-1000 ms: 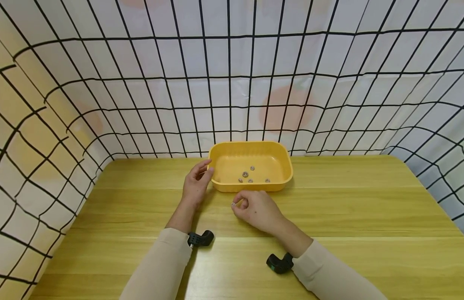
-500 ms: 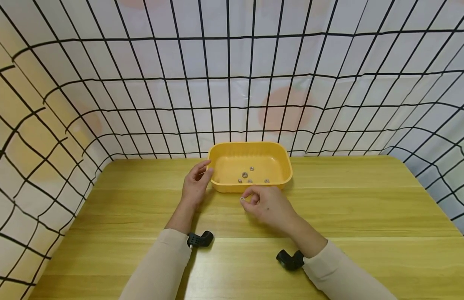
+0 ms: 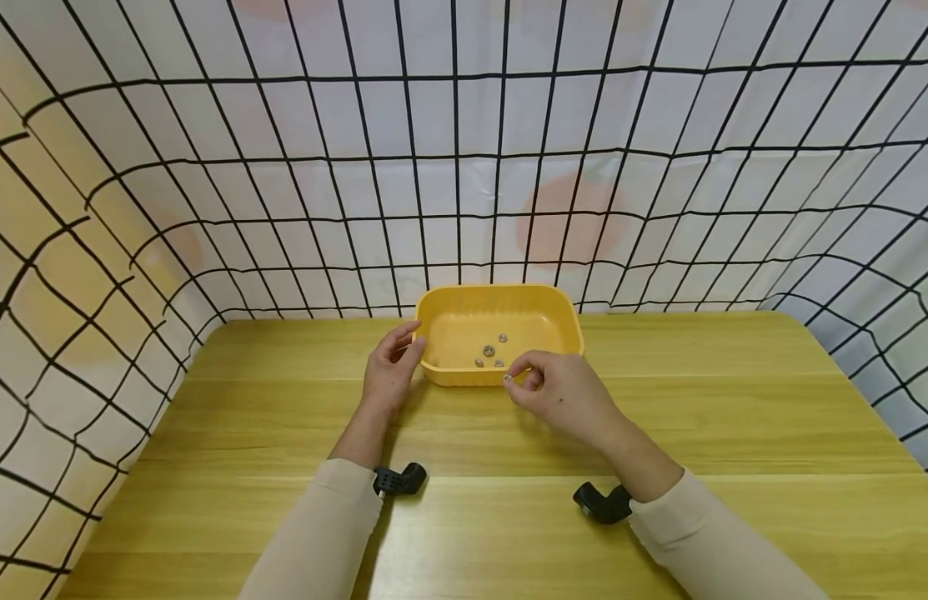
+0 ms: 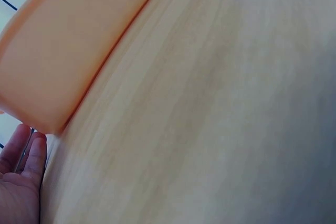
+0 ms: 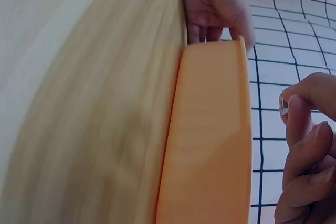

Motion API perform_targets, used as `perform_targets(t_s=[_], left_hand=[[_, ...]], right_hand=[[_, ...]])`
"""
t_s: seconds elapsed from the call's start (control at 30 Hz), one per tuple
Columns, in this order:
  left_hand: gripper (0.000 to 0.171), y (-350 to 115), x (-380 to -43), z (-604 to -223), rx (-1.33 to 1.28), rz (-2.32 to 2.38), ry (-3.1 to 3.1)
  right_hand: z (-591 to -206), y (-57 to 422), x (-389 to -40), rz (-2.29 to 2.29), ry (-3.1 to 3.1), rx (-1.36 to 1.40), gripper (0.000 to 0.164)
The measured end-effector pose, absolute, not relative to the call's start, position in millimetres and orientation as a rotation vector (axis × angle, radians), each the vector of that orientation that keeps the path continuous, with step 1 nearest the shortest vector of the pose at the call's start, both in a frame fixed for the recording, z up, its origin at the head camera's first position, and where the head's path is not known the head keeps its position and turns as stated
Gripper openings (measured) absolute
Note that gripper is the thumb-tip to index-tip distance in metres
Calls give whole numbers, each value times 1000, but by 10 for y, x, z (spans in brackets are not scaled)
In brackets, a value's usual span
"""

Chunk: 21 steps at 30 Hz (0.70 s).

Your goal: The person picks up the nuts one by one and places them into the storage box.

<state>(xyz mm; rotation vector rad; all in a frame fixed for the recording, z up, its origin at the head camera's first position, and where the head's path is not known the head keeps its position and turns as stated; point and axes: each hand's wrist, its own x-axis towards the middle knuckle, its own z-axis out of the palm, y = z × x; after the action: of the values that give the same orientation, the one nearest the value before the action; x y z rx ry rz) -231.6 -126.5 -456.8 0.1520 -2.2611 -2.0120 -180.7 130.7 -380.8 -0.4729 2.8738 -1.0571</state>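
Observation:
A yellow plastic bin [image 3: 450, 377] stands at the back of the table, with several small metal nuts [image 3: 489, 351] lying on its floor. Between thumb and forefinger, my right hand [image 3: 564, 396] pinches one small nut [image 5: 282, 104] above the bin's front rim; the hand hides the bin's front right corner. My left hand [image 3: 389, 371] rests at the bin's left end, its fingers loosely bent and the fingertips touching the wall near the rim. In the left wrist view those fingers [image 4: 35, 157] meet the bin's lower corner.
Behind the bin hangs a white cloth with a black grid [image 3: 479, 192], which also runs along both sides. The wood-grain table [image 3: 464, 517] extends in front and to either side. Each wrist wears a black camera mount [image 3: 604, 503].
My right hand, with the nut pinched in it, has moved right and up from in front of the bin to over its front rim. The left hand has stayed at the bin's left end.

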Motion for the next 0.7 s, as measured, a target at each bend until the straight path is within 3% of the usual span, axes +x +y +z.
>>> perform_targets(t_s=[0.7], left_hand=[[38, -1258, -2315, -4572, 152, -2020, -2246]], right_hand=[[-3833, 1434, -2173, -966, 2980, -427, 16]])
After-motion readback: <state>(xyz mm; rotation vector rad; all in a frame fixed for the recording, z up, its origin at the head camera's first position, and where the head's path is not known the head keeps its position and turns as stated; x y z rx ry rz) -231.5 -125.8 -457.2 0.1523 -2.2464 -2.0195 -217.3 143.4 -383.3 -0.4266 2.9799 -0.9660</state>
